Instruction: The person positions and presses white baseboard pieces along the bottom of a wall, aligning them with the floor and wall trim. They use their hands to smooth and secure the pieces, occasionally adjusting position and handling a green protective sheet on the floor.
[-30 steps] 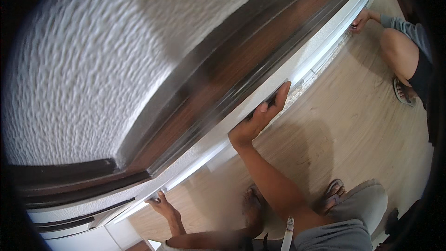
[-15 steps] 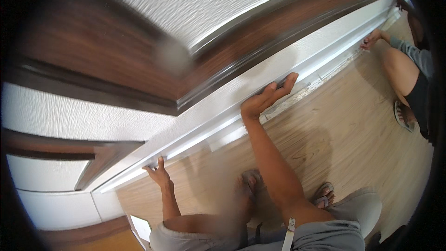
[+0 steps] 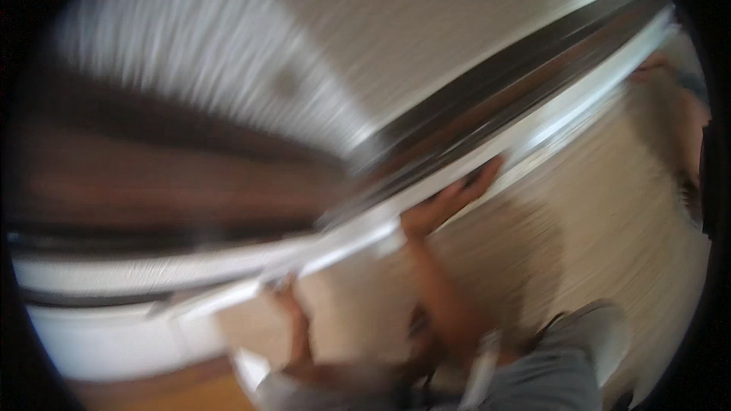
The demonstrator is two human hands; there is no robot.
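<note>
A long white skirting strip [image 3: 346,247] runs diagonally along the foot of the wall, from lower left to upper right. My right hand [image 3: 449,202] grips it near the middle, wrist bent back and fingers pointing up along the strip. Farther left, my left hand [image 3: 287,294] is at the strip's lower edge with its fingers around it; motion blur smears them. At the far right another person's hand [image 3: 649,68] is by the strip's far end, too blurred to show its grip.
Above the strip, dark brown wooden framing [image 3: 152,190] crosses the white textured wall [image 3: 190,38]. Light wood-look flooring [image 3: 601,198] lies below. White panels [image 3: 114,342] stand at lower left. My grey-clad knee [image 3: 598,335] is at lower right, and the other person crouches at the right edge.
The whole view has swung and blurred. My right hand now appears lower, my left slightly right; both stay at the strip. The other person has shifted toward the picture's right edge.
</note>
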